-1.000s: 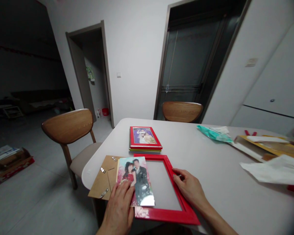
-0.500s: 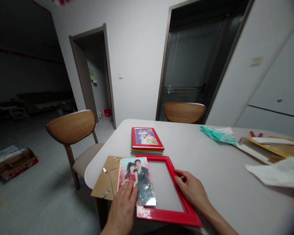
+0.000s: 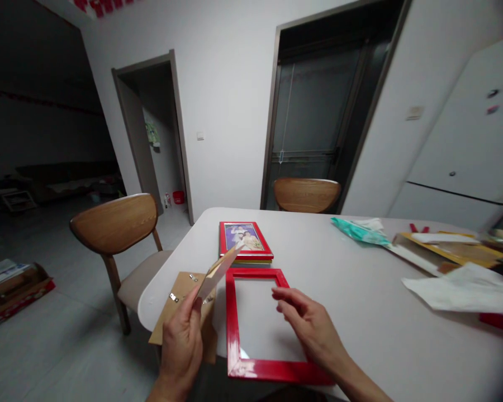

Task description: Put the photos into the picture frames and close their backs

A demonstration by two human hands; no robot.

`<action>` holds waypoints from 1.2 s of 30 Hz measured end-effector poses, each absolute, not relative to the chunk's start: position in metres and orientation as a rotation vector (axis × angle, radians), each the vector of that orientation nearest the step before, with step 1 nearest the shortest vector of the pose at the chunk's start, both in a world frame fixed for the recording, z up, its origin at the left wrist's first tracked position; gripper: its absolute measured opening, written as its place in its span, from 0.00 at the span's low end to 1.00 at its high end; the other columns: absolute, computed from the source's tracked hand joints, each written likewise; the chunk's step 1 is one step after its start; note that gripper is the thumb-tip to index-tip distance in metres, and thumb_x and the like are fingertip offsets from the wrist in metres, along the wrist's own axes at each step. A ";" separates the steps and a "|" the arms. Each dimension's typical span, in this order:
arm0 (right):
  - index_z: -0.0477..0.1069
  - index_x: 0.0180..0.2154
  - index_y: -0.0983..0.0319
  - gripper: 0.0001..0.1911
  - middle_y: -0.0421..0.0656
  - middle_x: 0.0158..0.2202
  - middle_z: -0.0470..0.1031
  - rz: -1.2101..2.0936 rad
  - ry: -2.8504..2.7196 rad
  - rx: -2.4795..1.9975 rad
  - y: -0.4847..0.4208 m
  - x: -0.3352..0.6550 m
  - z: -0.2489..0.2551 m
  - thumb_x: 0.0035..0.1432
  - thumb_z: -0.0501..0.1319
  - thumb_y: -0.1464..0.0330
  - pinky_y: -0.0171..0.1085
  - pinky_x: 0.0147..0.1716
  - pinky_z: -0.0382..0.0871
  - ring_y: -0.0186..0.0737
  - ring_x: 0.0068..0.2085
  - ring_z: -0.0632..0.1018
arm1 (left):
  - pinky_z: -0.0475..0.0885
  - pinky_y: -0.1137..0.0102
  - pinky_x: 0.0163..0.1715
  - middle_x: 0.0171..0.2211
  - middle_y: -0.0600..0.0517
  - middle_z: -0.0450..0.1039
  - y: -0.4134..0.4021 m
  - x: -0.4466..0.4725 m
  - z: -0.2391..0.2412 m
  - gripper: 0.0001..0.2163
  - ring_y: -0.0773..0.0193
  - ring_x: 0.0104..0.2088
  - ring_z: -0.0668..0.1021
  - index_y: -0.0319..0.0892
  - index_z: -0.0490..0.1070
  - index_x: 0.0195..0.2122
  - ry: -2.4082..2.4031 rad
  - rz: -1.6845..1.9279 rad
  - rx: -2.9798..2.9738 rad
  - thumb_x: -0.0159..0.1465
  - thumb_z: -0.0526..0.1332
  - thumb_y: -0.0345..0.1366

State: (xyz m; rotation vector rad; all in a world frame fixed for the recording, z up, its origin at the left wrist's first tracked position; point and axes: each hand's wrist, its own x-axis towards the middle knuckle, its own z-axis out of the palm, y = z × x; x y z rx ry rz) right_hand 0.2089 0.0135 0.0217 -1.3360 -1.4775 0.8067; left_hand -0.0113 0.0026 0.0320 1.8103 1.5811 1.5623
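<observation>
My left hand (image 3: 182, 340) is closed on a photo (image 3: 218, 273), held up on edge so that its picture side is turned out of sight. Below it lies the brown backing board (image 3: 171, 318) with metal clips, jutting past the table's edge. In front of me a red picture frame (image 3: 232, 335) lies flat, the white tabletop showing through its opening. My right hand (image 3: 308, 321) hovers over the frame's right side, thumb and fingers apart and holding nothing. Behind them sits a stack of frames (image 3: 245, 254), a red one with a couple's photo on top.
At the right of the table (image 3: 360, 279) lie a teal plastic packet (image 3: 360, 231), a yellow envelope (image 3: 456, 248) and white paper (image 3: 448, 290). Wooden chairs stand at the left (image 3: 117, 223) and far side (image 3: 307, 194). A cardboard box (image 3: 19, 296) rests on the floor.
My left hand has lifted the photo off the board and frame and tilted it upright. My right hand has let go of the frame's edge and risen over it. The view has shifted slightly right.
</observation>
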 end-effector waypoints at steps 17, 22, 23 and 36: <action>0.67 0.37 0.65 0.15 0.46 0.26 0.76 1.223 -1.022 -1.272 0.042 0.235 0.015 0.49 0.48 0.67 0.35 0.23 0.68 0.41 0.27 0.76 | 0.62 0.62 0.48 0.49 0.40 0.64 -0.002 0.028 -0.003 0.21 0.58 0.48 0.68 0.35 0.58 0.49 1.210 1.208 1.402 0.54 0.54 0.37; 0.68 0.36 0.66 0.17 0.44 0.24 0.76 1.237 -1.205 -1.416 0.053 0.236 0.006 0.47 0.46 0.69 0.34 0.24 0.68 0.39 0.25 0.76 | 0.59 0.57 0.51 0.52 0.40 0.61 -0.009 0.028 -0.016 0.22 0.54 0.52 0.64 0.37 0.64 0.47 1.382 0.901 1.982 0.48 0.57 0.29; 0.68 0.37 0.66 0.17 0.44 0.24 0.76 1.240 -1.219 -1.418 0.055 0.234 0.003 0.47 0.46 0.70 0.34 0.24 0.68 0.39 0.25 0.76 | 0.59 0.57 0.51 0.52 0.40 0.60 -0.010 0.029 -0.017 0.22 0.53 0.52 0.64 0.36 0.64 0.46 1.391 0.862 2.048 0.47 0.58 0.29; 0.67 0.40 0.64 0.16 0.47 0.36 0.73 0.413 -1.776 -1.689 0.068 0.223 -0.004 0.49 0.48 0.68 0.35 0.36 0.62 0.41 0.36 0.72 | 0.62 0.53 0.48 0.49 0.41 0.65 -0.008 0.032 -0.019 0.18 0.53 0.49 0.67 0.40 0.66 0.42 1.293 0.738 2.426 0.49 0.57 0.25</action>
